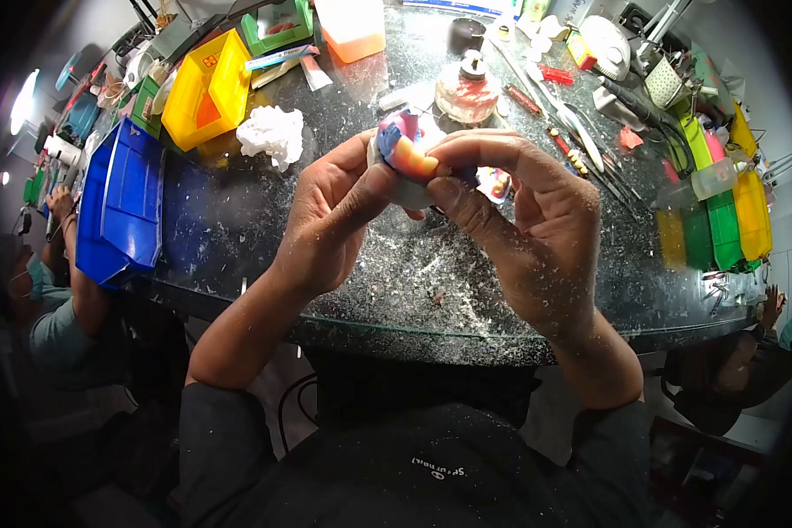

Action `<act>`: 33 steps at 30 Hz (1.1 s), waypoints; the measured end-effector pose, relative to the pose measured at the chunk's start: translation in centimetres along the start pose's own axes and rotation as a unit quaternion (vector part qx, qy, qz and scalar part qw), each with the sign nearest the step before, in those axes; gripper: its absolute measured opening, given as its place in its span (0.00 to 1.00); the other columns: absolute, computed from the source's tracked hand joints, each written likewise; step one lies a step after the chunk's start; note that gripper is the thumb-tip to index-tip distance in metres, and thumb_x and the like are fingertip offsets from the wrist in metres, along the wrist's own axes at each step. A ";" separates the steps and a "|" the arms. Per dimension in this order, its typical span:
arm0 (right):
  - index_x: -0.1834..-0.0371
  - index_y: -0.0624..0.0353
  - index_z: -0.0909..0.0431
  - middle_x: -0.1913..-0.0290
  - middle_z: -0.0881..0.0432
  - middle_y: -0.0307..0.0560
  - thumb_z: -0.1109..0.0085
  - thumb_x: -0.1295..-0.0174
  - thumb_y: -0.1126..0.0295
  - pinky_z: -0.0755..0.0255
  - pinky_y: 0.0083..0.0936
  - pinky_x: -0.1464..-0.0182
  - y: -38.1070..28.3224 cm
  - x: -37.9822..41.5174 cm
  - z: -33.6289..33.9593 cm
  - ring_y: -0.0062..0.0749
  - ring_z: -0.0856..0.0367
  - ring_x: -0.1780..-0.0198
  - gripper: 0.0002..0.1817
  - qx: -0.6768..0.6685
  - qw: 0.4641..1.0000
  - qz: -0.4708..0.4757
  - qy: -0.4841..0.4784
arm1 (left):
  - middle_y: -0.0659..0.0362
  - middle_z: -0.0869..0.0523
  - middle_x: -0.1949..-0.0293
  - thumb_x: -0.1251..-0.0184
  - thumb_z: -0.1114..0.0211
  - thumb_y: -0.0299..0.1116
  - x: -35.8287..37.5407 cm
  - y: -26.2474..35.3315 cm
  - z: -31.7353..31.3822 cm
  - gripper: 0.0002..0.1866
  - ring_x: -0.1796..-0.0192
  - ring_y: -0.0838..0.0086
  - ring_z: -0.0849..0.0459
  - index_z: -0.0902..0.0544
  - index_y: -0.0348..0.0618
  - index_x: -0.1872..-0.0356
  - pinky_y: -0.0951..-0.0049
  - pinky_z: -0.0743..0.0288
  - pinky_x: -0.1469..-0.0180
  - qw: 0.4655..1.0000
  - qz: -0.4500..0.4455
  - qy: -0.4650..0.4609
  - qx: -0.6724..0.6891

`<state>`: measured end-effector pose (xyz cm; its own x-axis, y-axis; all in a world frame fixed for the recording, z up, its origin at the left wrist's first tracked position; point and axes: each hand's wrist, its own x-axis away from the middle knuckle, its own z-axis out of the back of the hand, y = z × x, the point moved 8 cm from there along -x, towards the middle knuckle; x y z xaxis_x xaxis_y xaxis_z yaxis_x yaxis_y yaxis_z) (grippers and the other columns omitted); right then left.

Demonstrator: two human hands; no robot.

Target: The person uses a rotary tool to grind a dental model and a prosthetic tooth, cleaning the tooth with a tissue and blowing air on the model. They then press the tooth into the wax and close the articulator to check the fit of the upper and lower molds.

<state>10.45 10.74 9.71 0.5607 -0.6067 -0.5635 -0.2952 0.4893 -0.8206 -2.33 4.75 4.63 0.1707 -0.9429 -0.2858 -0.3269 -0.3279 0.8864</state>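
Raised over the bench, a dental model shows a white base, blue and pink material and a row of yellowish teeth. My left hand is closed around its left side, with the thumb on the front. My right hand pinches the right end of the teeth between thumb and fingers. Behind the right hand, partly hidden, lies another small piece with teeth. Pale dust clings to my right hand.
Blue bin, yellow bin and crumpled white paper stand left. A glass spirit burner is behind the model; slim tools lie right. Shavings cover the dark bench. Other people sit at the sides.
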 end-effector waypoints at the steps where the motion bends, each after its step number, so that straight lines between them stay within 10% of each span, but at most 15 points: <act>1: 0.57 0.62 0.16 0.61 0.14 0.46 0.30 0.40 0.72 0.24 0.23 0.53 0.0 0.0 0.1 0.26 0.16 0.57 0.10 0.000 1.000 0.003 0.000 | 0.55 0.17 0.49 0.28 0.37 0.46 0.0 0.0 -0.1 0.27 0.49 0.76 0.18 0.26 0.32 0.40 0.72 0.23 0.49 1.000 -0.001 -0.002 0.003; 33: 0.57 0.67 0.16 0.55 0.15 0.50 0.32 0.45 0.85 0.24 0.25 0.45 -1.5 0.2 0.1 0.29 0.18 0.50 0.12 0.020 0.998 0.000 -0.060 | 0.51 0.18 0.44 0.30 0.34 0.41 0.4 0.0 0.0 0.32 0.40 0.71 0.20 0.33 0.29 0.33 0.67 0.28 0.35 1.000 -0.014 -0.024 -0.008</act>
<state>11.06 9.91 10.88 0.6507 -0.5286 -0.5452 -0.2654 0.5143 -0.8155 -2.22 4.42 4.53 0.1337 -0.9354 -0.3273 -0.3083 -0.3531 0.8833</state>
